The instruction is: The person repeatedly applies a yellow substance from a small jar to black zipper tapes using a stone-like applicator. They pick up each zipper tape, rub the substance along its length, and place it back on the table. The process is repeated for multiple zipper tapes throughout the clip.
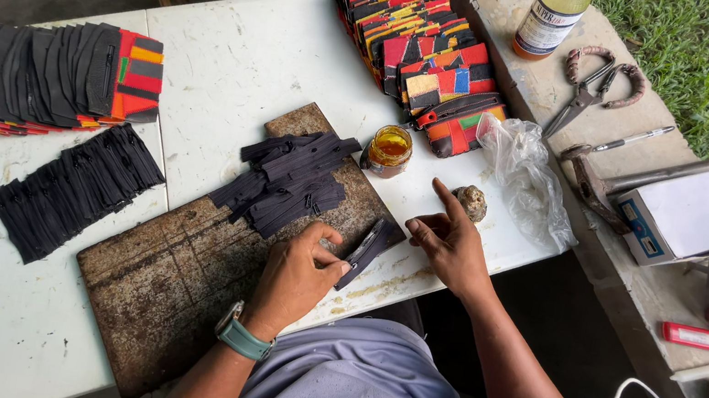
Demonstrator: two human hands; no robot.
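Pinching a black zipper strip (363,251) against the rusty board (175,294) on the desk (236,53), my left hand (300,273) held it; my right hand (450,240) hovered open-fingered beside the glue jar (390,150). Gluing step, I judged; dabbing adhesive wanted precision.

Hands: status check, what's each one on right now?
Left hand pinches black zipper strip on worn board. Right hand open, empty, beside glue jar. Zipper pile close behind.
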